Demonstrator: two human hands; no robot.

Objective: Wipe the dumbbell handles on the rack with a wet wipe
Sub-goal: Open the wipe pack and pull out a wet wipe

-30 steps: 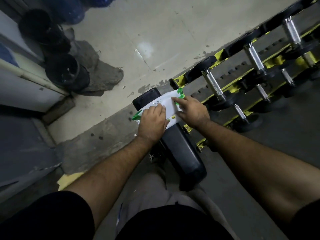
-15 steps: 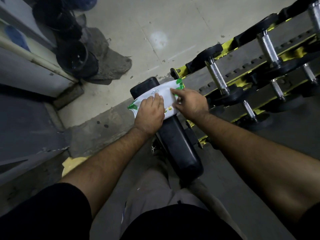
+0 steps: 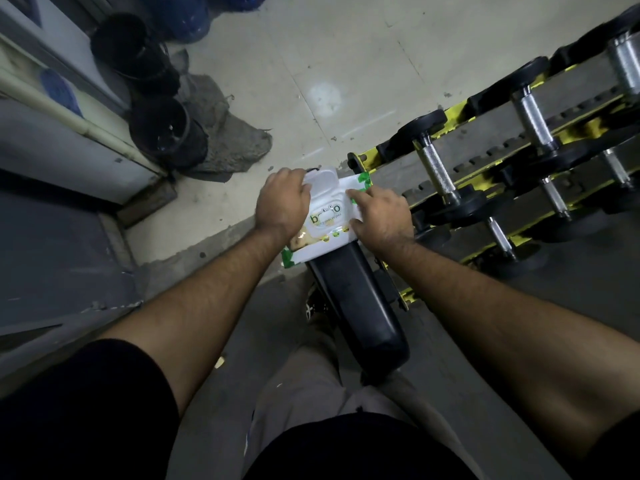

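A white and green wet wipe pack lies on the far end of a black padded bench. My left hand curls over the pack's far left corner beside its plastic lid. My right hand holds the pack's right side, index finger stretched toward the lid. To the right, dumbbells with knurled steel handles sit on a yellow and grey rack.
Two black buckets stand on a grey cloth at the upper left, by a wall with a pipe. Blue jugs are at the top. Pale tiled floor lies between them and the rack.
The pack has turned so its printed face and lid show. My left hand slid from the pack's top to its far left corner. The view shifted closer.
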